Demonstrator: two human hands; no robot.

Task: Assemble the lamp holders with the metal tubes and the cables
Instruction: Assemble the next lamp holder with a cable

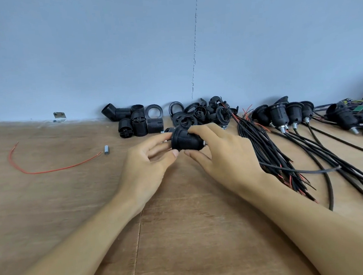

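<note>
A black threaded lamp holder (186, 139) is held sideways above the middle of the wooden table (182, 223). My left hand (145, 170) pinches its left end between thumb and fingers. My right hand (224, 155) grips its right part, where a bit of metal shows at the end. One short metal tube (106, 149) lies on the table to the left, beside a loose red wire (49, 169). A bundle of black cables (289, 155) with red cores lies to the right of my right hand.
Loose black holder bodies (139, 124) and rings (196, 113) are piled against the blue wall. Several holders with tubes and cables fitted (282, 115) lie at the back right. A small metal bracket (59, 117) sits at the wall on the left.
</note>
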